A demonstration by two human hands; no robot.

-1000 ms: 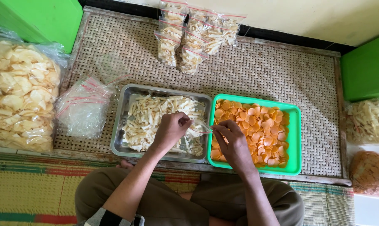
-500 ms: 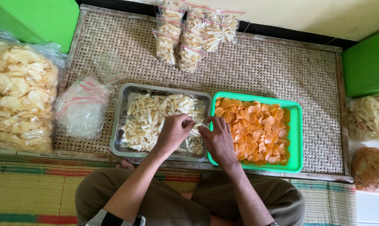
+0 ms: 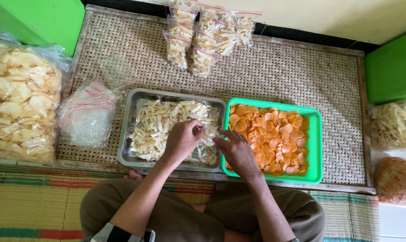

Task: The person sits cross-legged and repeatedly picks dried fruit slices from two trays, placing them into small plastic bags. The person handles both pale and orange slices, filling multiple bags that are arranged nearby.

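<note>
While the left hand [image 3: 182,140] is curling its fingers [image 3: 197,130] over the pale cracker strips [image 3: 160,125] in the steel tray [image 3: 132,102], the right hand [image 3: 236,151] is meeting it just beside, at the seam between that tray and the green tray [image 3: 318,148] of round orange chips [image 3: 270,134]. Between the two sets of fingers a small clear bag [image 3: 210,133] seems to be getting pinched; how firmly each hand is closing on it I cannot tell. Well beyond the fingers, several filled and sealed bags [image 3: 203,36] are lying in a heap at the far edge of the woven tabletop [image 3: 292,76], so some packing looks done. To the left of the fingers a stack of empty bags [image 3: 88,114] is waiting, and both trays are sitting nearly full, so much appears left
</note>
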